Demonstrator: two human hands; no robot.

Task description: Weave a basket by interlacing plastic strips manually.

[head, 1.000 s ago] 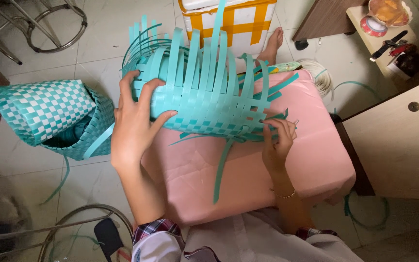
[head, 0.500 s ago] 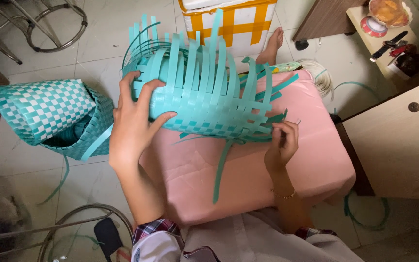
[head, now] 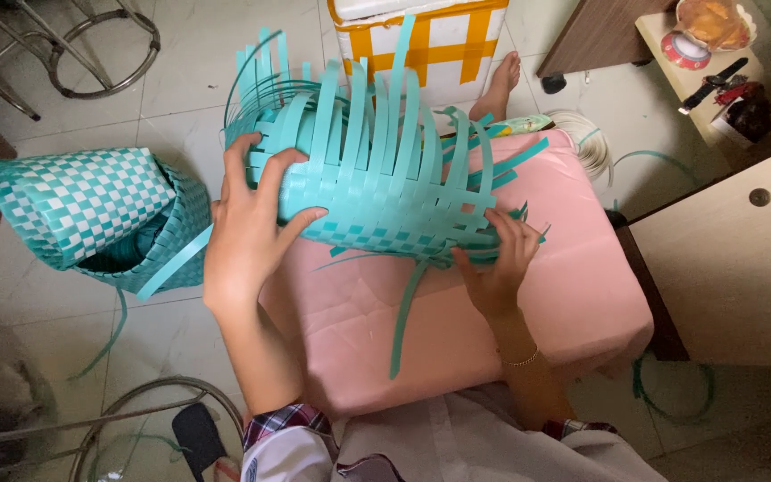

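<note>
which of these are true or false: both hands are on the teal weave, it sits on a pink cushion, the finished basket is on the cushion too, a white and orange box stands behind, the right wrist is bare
1. Both the left hand and right hand touch the teal weave: true.
2. The weave rests on a pink cushion: true.
3. The finished basket is on the cushion: false, it lies on the floor to the left.
4. A white and orange box stands behind: true.
5. The right wrist is bare: false, it wears a thin bracelet.

To your left a finished checkered basket (head: 91,219) lies on the floor; ahead stands a yellow-striped white box (head: 421,40), a stool (head: 91,45) beyond.
</note>
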